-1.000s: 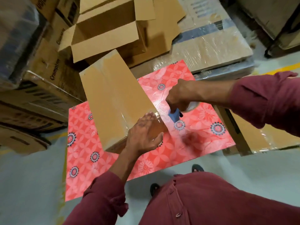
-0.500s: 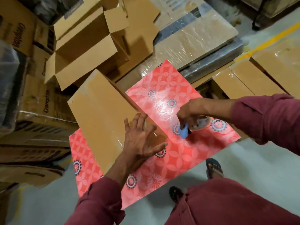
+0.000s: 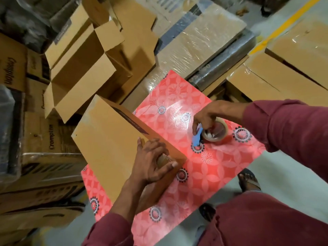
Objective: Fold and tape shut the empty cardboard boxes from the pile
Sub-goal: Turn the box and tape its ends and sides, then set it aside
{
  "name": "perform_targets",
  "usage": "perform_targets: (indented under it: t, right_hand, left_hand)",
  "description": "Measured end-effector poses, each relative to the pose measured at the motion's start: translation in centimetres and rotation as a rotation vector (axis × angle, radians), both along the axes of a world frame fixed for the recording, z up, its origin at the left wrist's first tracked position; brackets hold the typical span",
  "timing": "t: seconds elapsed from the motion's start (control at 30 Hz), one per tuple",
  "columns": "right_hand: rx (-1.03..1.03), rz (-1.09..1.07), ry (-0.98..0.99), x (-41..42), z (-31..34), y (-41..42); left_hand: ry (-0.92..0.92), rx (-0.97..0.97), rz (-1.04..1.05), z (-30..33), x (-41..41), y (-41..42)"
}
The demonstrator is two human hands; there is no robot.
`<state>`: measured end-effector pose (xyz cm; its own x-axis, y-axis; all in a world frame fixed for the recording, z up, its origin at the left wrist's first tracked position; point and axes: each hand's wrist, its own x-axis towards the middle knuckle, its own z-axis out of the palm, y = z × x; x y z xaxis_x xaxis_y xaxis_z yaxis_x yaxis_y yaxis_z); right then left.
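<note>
Head cam: closed brown cardboard box (image 3: 113, 139) lying diagonally across the red flowered table (image 3: 213, 174).
Long axis runs from the near edge toward the far-left corner; left hand (image 3: 152, 162) presses flat, fingers spread, on its near end, right hand (image 3: 207, 118) grips a clear tape roll (image 3: 215, 132).

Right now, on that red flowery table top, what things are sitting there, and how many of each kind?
Closed cardboard box, under the left hand: 1
Roll of tape, held by the right hand: 1
Blue tape cutter, beside the roll: 1
Total on the red table top: 3
</note>
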<state>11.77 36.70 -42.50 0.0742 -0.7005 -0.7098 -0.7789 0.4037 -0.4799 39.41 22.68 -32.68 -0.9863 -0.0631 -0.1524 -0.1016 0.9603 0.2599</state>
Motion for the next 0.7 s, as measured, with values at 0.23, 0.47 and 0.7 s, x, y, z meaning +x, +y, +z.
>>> perform_targets:
  t: [0.23, 0.47, 0.7]
  right_hand:
    - [-0.096, -0.176, 0.191, 1.3, -1.8, 1.3]
    - [-0.506, -0.487, 0.419, 10.4, 2.0, 5.4]
    - [-0.865, -1.217, -0.117, 24.3, 1.1, 3.6]
  left_hand:
    - [-0.165, -0.131, -0.218, -0.7, -1.1, -1.4]
    - [0.083, 0.150, -0.123, -1.9, -0.7, -3.5]
    - [0.118, 0.086, -0.128, -3.2, -0.7, -3.8]
